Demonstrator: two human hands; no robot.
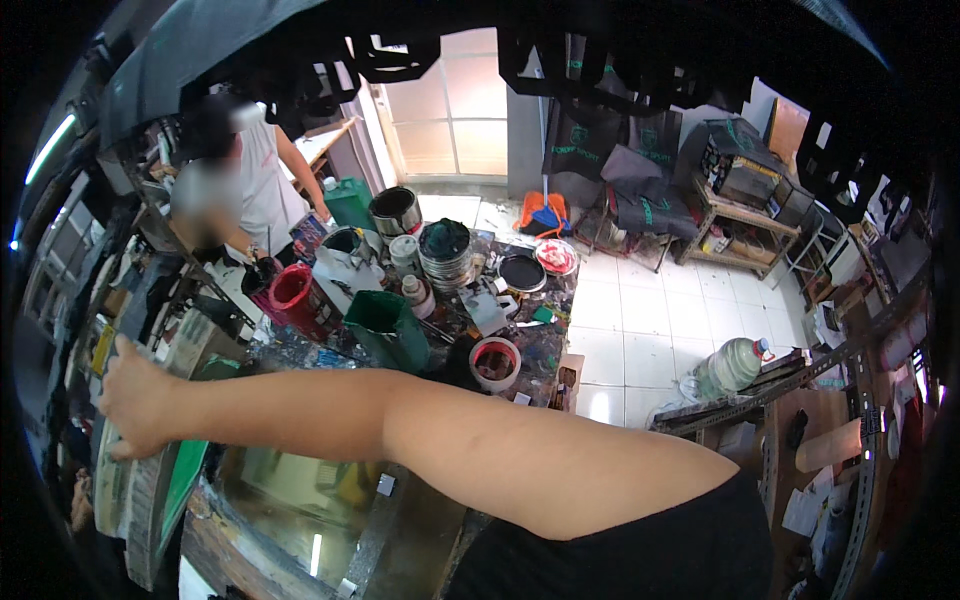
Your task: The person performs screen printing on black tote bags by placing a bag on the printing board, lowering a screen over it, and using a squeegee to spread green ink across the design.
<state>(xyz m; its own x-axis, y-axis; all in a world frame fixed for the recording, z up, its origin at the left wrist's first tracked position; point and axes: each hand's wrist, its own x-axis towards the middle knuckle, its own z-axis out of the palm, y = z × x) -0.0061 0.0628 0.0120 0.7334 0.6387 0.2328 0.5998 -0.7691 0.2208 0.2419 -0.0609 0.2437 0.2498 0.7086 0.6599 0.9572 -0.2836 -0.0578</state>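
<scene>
Fingers of the bare right hand (142, 402) are spread and partly bent, holding the edge of a worn grey wooden frame (150, 510) with a green face, tilted at the far left; the left hand's state cannot be told, and a square-sided green plastic container (385, 328) stands on a paint-stained table (541, 372) beyond the right forearm (290, 412)

Right hand (138, 398) | on grey frame (149, 510), grip unclear | 1 red bucket (300, 300), 1 green container (388, 338) on table (285, 353)
</scene>
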